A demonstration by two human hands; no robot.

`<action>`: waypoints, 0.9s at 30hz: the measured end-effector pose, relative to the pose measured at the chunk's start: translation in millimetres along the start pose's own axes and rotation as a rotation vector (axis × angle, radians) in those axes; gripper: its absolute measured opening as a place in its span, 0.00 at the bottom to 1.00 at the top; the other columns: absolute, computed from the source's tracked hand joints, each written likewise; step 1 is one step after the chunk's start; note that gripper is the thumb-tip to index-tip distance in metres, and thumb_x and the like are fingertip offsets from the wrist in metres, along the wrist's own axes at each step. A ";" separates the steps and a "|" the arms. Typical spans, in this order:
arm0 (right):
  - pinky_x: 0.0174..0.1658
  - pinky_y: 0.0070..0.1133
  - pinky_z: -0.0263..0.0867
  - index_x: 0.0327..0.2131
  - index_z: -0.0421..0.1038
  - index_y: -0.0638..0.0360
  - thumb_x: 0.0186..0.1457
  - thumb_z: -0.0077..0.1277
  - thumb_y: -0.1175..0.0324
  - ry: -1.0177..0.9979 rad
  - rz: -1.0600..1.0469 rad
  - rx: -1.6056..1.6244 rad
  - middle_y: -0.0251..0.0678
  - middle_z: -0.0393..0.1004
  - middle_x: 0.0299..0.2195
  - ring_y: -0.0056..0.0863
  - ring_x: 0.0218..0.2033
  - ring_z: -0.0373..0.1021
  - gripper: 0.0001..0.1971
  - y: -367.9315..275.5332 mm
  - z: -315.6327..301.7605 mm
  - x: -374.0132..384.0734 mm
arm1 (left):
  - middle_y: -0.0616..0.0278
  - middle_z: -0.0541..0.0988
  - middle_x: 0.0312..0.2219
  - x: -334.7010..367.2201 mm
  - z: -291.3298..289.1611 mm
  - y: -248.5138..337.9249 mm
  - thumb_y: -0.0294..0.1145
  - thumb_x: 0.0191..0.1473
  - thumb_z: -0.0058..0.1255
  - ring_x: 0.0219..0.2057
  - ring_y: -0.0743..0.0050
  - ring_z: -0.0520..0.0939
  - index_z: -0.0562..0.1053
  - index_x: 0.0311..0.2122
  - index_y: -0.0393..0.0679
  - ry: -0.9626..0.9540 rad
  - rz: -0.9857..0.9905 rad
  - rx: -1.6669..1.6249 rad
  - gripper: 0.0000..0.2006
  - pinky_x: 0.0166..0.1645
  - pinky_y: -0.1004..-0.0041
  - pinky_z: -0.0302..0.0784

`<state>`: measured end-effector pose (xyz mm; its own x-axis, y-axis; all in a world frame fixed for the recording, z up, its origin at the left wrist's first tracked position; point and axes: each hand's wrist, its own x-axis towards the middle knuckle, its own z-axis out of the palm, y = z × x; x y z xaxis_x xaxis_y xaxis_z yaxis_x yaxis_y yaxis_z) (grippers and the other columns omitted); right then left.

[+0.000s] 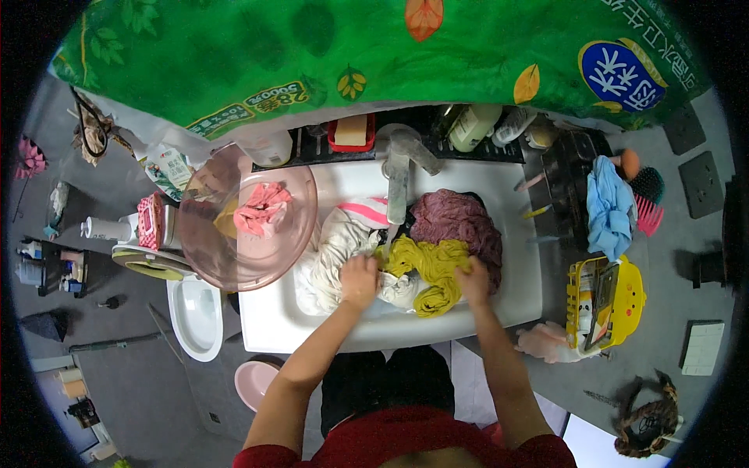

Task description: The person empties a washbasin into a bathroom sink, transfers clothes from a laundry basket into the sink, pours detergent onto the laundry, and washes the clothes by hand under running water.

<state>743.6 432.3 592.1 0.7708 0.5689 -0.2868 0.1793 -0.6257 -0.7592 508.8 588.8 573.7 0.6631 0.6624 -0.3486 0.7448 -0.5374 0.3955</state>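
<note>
In the white sink point(359, 337), a yellow-green garment point(429, 269) lies bunched between my hands. My right hand point(473, 282) is closed on its right side. My left hand point(359, 282) is closed at its left end, against a heap of white clothes point(328, 253); the fingertips are partly hidden in the cloth. Behind the yellow-green garment sits a crumpled mauve garment point(456, 218), with dark fabric beside it. A white piece with a pink stripe point(365, 210) rests on the heap at the back. The faucet point(398, 187) reaches over the clothes.
A clear pinkish basin point(300, 265) holding pink cloth point(264, 209) overlaps the sink's left edge. A soap bar point(351, 131) and bottles point(473, 126) line the back ledge. A yellow basket point(624, 304) and a blue cloth point(610, 207) are at right. A large green package point(328, 54) spans the top.
</note>
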 end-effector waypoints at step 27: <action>0.46 0.31 0.57 0.39 0.64 0.54 0.37 0.50 0.72 -0.197 -0.582 -0.480 0.43 0.66 0.40 0.41 0.42 0.61 0.20 -5.2 81.0 -33.1 | 0.54 0.69 0.35 -42.5 28.5 -15.3 0.28 0.33 0.52 0.39 0.56 0.70 0.64 0.42 0.41 0.185 0.225 -0.097 0.24 0.43 0.64 0.66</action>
<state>667.7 460.0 558.1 0.3567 0.9328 -0.0520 0.8012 -0.3340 -0.4965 471.3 554.0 558.3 0.7792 0.6209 -0.0860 0.5643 -0.6351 0.5275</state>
